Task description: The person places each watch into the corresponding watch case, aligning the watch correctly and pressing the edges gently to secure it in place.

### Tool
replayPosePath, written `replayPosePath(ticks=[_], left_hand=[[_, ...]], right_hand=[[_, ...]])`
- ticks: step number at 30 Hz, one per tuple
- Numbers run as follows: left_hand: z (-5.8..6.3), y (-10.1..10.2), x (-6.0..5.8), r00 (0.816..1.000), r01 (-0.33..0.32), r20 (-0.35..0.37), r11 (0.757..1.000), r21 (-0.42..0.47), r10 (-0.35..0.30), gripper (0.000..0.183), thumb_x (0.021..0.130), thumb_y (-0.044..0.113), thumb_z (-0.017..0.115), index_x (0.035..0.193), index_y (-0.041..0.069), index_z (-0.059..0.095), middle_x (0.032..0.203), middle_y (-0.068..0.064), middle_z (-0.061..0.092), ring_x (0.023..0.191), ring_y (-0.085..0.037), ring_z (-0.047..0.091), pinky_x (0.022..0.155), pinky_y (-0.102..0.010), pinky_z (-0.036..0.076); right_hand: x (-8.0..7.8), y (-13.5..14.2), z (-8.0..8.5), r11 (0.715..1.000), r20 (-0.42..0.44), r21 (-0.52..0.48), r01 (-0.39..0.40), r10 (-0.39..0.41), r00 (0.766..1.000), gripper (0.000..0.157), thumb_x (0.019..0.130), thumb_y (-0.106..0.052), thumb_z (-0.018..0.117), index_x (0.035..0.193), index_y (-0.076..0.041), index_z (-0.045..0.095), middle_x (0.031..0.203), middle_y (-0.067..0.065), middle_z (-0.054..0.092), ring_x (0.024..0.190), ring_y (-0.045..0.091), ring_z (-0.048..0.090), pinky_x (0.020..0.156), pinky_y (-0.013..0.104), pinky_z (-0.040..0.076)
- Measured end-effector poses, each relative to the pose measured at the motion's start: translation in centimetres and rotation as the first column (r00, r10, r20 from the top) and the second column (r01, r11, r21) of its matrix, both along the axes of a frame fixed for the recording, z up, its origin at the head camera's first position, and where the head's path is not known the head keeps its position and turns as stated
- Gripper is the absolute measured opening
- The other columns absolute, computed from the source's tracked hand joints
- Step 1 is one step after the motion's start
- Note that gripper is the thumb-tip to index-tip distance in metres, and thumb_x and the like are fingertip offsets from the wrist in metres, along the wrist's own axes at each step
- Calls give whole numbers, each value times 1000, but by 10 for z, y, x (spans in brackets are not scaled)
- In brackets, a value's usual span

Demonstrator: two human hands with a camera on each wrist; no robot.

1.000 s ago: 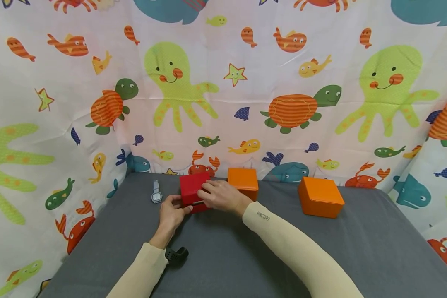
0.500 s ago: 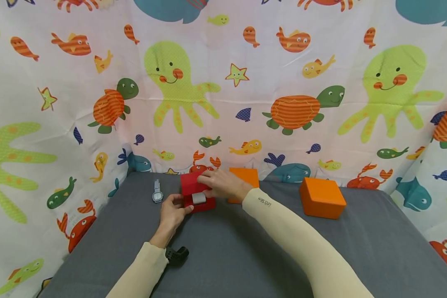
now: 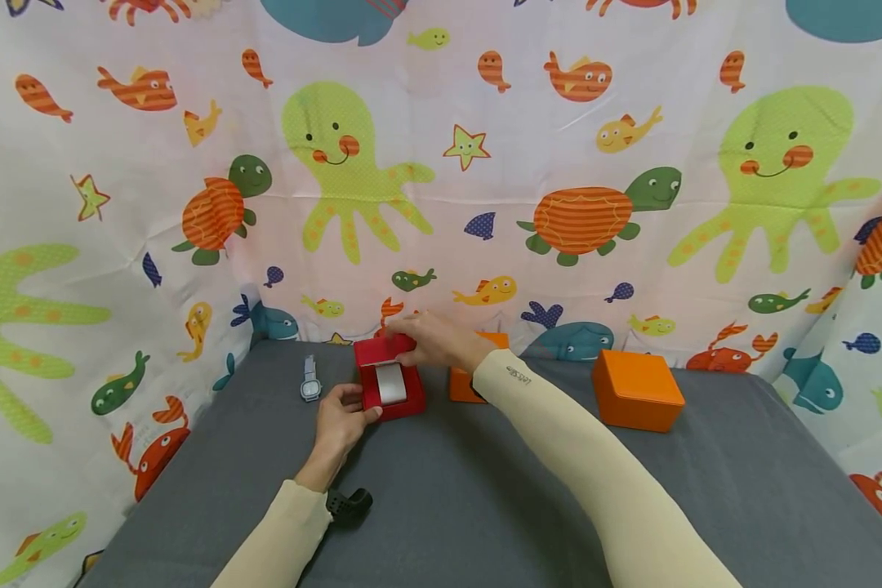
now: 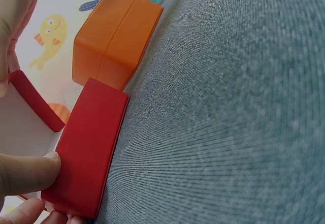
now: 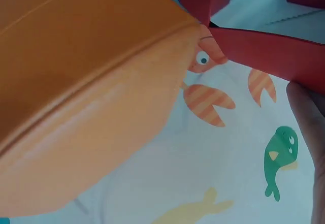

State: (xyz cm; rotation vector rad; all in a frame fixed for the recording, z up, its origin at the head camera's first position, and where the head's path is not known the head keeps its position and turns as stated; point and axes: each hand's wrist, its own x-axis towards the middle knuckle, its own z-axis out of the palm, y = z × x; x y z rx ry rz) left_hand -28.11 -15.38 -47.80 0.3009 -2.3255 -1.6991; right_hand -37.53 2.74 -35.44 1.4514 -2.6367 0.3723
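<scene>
A red watch box [image 3: 410, 400] stands with its lid [image 3: 373, 351] raised, and a white cushion [image 3: 392, 384] lies inside. My left hand [image 3: 340, 425] grips the box's left side. In the left wrist view its thumb [image 4: 33, 173] presses on the red front wall [image 4: 89, 142], with other fingers below. My right hand [image 3: 441, 341] holds the lid's upper edge from the right. The right wrist view catches part of one finger [image 5: 307, 117] against the red lid [image 5: 274, 54]; the rest of that grip is hidden. A silver wristwatch [image 3: 310, 385] lies left of the box.
One orange box [image 3: 465, 388] stands just right of the red one, partly behind my right forearm. Another orange box [image 3: 635, 388] sits farther right on the grey tabletop [image 3: 441, 506]. A curtain [image 3: 426, 204] printed with sea animals hangs behind the table.
The red box's lid has swung up and back with my right hand, uncovering the white cushion. My left hand has stayed at the box's left side.
</scene>
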Motion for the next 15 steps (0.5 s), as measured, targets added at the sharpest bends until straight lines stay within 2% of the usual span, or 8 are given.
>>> replayPosePath(ticks=[5, 9, 15], left_hand=[[0, 0, 0, 1000, 5, 6, 1000, 17, -5, 49, 76, 3, 77, 120, -1, 54, 115, -21, 58, 103, -35, 61, 84, -44, 53], [0, 0, 1, 1000, 6, 14, 1000, 21, -6, 50, 77, 3, 77, 121, -1, 54, 117, -22, 57, 104, -36, 60, 86, -45, 53], [0, 1, 2, 1000, 6, 29, 1000, 21, -6, 51, 77, 4, 78, 122, 0, 53, 118, -23, 57, 106, -36, 59, 87, -46, 52]], right_hand=[[-3, -1, 5, 998, -4, 3, 70, -70, 998, 41, 85, -30, 73, 123, -23, 61, 108, -5, 65, 86, 10, 57, 76, 20, 51], [-8, -3, 5, 995, 7, -18, 100, -100, 995, 37, 86, -29, 71, 122, -23, 62, 104, -5, 63, 86, 11, 55, 74, 20, 50], [-15, -5, 2, 988, 70, -78, 133, -128, 989, 38, 89, -29, 69, 125, -21, 62, 112, -4, 61, 93, 11, 53, 78, 21, 51]])
